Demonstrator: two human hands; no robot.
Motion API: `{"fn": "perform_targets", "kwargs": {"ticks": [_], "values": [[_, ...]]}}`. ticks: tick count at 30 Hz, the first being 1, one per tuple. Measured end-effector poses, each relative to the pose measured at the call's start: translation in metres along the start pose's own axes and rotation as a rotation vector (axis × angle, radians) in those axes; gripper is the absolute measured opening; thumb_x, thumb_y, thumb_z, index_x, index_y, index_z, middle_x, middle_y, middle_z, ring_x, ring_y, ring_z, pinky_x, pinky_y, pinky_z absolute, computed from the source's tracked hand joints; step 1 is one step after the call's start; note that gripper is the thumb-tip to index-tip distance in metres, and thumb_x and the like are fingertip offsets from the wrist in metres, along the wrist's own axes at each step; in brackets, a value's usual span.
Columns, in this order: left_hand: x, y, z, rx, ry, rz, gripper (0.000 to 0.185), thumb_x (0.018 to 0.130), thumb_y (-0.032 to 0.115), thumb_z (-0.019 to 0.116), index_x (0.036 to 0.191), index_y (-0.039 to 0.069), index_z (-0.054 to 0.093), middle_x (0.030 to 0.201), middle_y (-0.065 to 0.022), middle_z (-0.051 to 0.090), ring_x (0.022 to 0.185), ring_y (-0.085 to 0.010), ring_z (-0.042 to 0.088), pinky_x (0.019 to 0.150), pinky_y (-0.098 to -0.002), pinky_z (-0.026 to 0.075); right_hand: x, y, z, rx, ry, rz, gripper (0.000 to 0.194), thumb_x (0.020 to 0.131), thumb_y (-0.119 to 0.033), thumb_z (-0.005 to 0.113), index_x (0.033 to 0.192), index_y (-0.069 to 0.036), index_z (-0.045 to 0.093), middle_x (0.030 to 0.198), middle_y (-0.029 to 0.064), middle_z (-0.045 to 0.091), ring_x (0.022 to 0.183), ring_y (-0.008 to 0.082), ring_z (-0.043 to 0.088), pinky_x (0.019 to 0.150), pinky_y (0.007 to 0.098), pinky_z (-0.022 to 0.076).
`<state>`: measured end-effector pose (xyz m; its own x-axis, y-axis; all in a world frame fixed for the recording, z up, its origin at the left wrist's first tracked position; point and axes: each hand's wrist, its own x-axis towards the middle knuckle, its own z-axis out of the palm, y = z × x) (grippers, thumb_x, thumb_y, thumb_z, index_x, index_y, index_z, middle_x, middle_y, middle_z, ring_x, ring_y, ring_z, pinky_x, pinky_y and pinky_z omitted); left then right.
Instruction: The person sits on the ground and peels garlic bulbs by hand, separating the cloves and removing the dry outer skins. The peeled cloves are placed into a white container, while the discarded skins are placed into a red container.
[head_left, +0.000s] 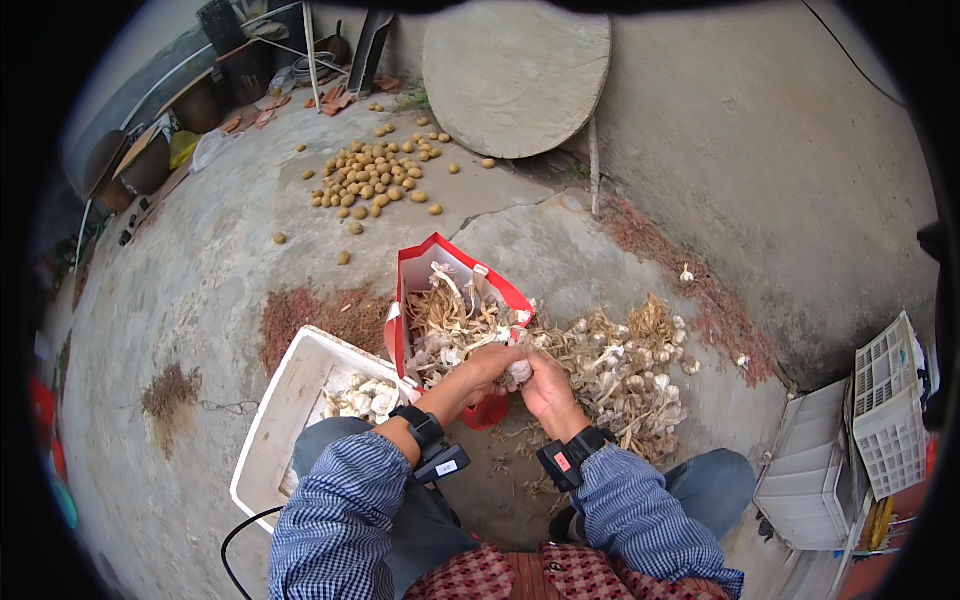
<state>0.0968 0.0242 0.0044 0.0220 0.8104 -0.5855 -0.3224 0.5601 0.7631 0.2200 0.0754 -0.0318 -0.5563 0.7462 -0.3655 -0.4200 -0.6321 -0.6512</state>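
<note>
Both my hands meet around a garlic bulb just over the near edge of a red bag with a white lining. My left hand comes in from the left and its fingers are partly hidden. From the other side my right hand grips the bulb. Dry garlic stalks and husks fill the bag. To the right lies a heap of garlic with dried stems. At my left knee, a white foam box holds trimmed garlic bulbs.
Potatoes are spread on the concrete floor ahead. A round slab leans against the wall. Grey plastic bins and a white crate stand at right. Pots line the far left.
</note>
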Motion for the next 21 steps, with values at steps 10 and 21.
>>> {"fn": "perform_targets", "kwargs": {"ticks": [10,21], "values": [[-0.01,0.001,0.017,0.046,-0.018,0.012,0.02,0.086,0.031,0.051,0.086,0.012,0.056,0.068,0.0005,0.055,0.05,-0.0096,0.05,0.039,-0.0227,0.034,0.053,-0.016,-0.04,0.23,0.107,0.147,0.024,0.098,-0.023,0.038,0.078,-0.01,0.044,0.066,0.0037,0.047,0.064,0.0199,0.053,0.064,0.0375,0.0462],[-0.018,0.02,-0.06,-0.428,0.23,0.25,0.019,0.096,0.02,0.047,0.114,0.016,0.051,0.104,0.0,0.058,0.093,-0.0149,0.057,0.074,-0.0393,0.049,0.043,-0.039,0.007,-0.392,-0.033,-0.051,0.036,0.093,-0.028,0.052,0.118,-0.002,0.051,0.099,0.0079,0.06,0.081,0.0204,0.061,0.069,0.0347,0.0484]]}}
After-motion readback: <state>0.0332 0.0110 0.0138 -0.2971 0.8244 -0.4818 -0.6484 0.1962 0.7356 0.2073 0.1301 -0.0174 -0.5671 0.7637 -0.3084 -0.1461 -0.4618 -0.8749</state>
